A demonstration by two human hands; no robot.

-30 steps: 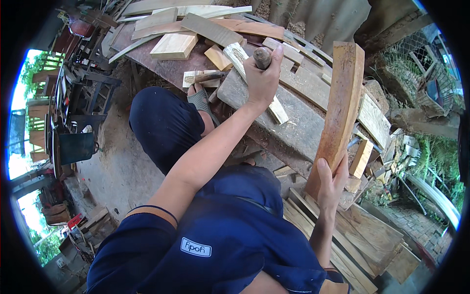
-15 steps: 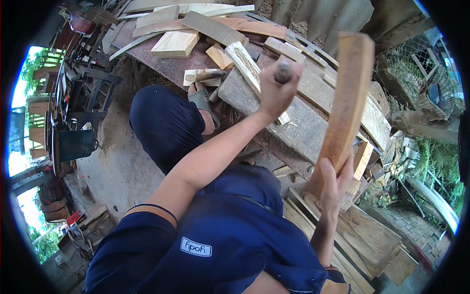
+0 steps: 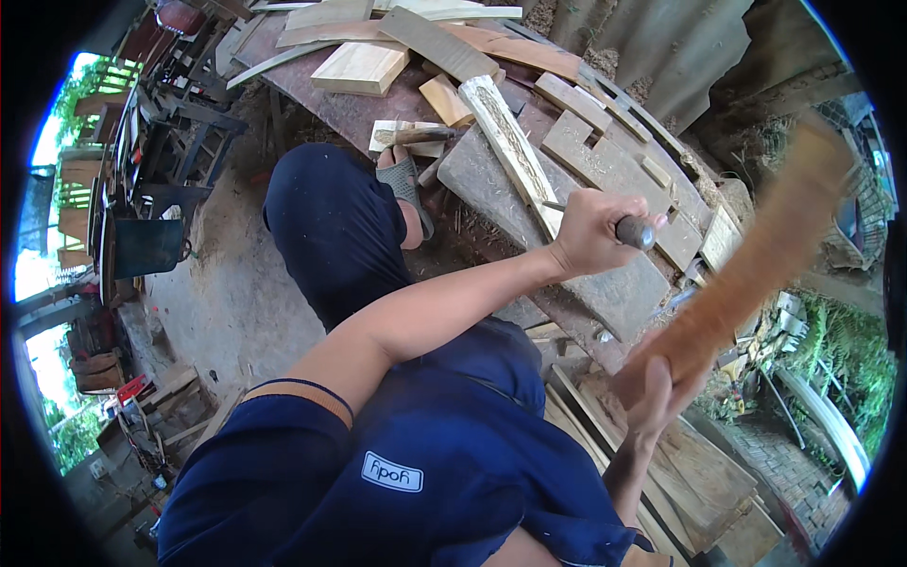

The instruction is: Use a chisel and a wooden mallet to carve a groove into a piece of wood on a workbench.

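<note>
My left hand (image 3: 597,232) is closed around a chisel (image 3: 636,232), its rounded metal-capped handle end sticking out and its thin blade pointing left. The blade's tip lies at the near end of a pale wooden strip (image 3: 518,156), which has a rough groove cut along its upper face. That strip lies slantwise on a grey slab (image 3: 487,189) on the bench. To the right, my right hand (image 3: 664,386) grips the lower end of a long thick wooden bar (image 3: 761,250), raised and smeared by motion.
Offcuts and boards (image 3: 439,45) are heaped at the bench's far side, with a pale wood block (image 3: 361,68) among them. A wooden-handled tool (image 3: 422,136) lies by my foot (image 3: 408,184). More planks (image 3: 713,472) are stacked at lower right. A dark green container (image 3: 146,251) stands at left.
My left hand has moved right and nearer with the chisel, turning it more sideways. The wooden bar in my right hand has tipped over to the right. The whole view has shifted slightly.
</note>
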